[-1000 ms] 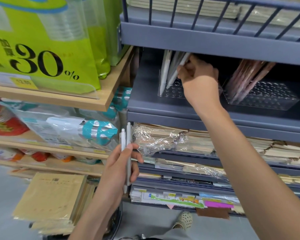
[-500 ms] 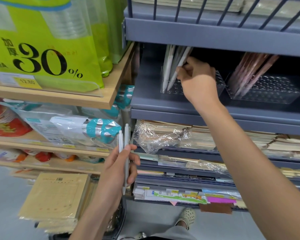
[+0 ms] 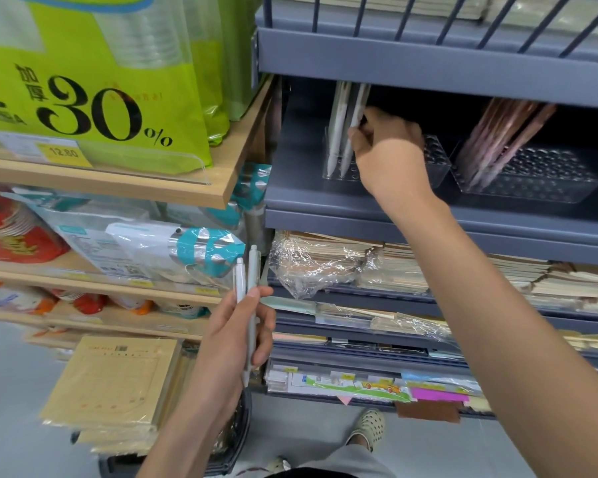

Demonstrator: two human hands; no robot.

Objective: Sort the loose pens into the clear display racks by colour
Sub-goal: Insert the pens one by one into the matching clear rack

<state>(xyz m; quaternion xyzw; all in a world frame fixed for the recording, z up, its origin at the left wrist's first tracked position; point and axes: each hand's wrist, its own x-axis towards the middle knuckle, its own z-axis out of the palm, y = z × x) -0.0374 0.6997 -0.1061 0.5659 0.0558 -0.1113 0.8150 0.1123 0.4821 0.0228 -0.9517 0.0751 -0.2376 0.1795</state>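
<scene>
On the grey shelf stand two clear racks. In the left rack (image 3: 437, 163) several white pens (image 3: 339, 125) stand upright at its left end. My right hand (image 3: 389, 155) pinches one white pen (image 3: 354, 132) there, its tip down in the rack. The right rack (image 3: 539, 186) holds a leaning bunch of pink-brown pens (image 3: 501, 139). Lower down, my left hand (image 3: 235, 339) grips two white pens (image 3: 246, 288) upright in front of the shelves.
The grey metal shelf unit (image 3: 359, 208) has an upper shelf edge just above the racks. Wrapped notebook stacks (image 3: 328, 267) fill the shelves below. Wooden shelves (image 3: 173, 191) on the left carry green packs (image 3: 94, 81) and packaged goods. My foot (image 3: 368, 426) is on the floor.
My right hand has lowered the white pen from a slant to nearly upright in the left rack. My left hand has kept its two pens.
</scene>
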